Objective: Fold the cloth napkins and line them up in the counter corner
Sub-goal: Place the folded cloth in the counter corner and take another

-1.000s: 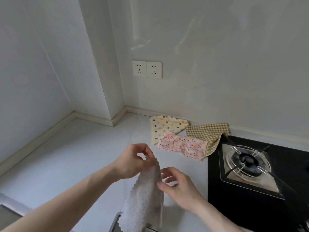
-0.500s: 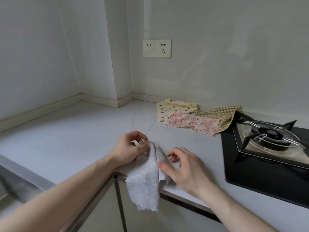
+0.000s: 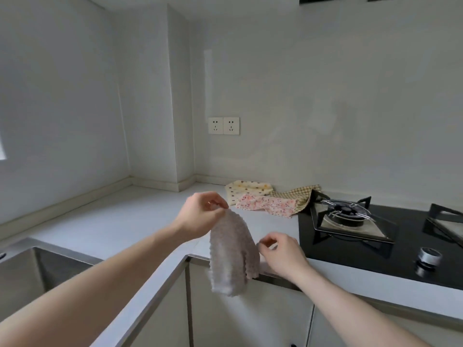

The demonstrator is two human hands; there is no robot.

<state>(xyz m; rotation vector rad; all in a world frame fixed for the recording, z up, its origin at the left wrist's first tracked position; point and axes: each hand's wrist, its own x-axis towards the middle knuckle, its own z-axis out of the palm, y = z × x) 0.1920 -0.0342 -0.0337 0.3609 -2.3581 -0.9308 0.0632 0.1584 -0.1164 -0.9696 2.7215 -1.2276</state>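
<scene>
A white napkin with tiny dots [image 3: 231,254] hangs in the air in front of the counter's inner corner edge. My left hand [image 3: 200,215] pinches its top corner and holds it up. My right hand [image 3: 281,254] pinches its right edge lower down. Three other napkins lie in a loose heap on the counter by the back wall: a cream one with brown dots [image 3: 248,190], a pink flowered one [image 3: 268,204] over it, and a tan checked one [image 3: 299,196] reaching the stove.
The white L-shaped counter [image 3: 120,219] runs left to a steel sink [image 3: 37,274]. A black gas stove [image 3: 375,234] with burner grates and a knob [image 3: 429,256] fills the right side. Two wall sockets [image 3: 223,125] sit above the corner. Cabinet doors are below.
My left hand has lifted the white napkin's corner higher and my right hand has slid apart from it along the edge. The view has tilted up, showing more wall and stove.
</scene>
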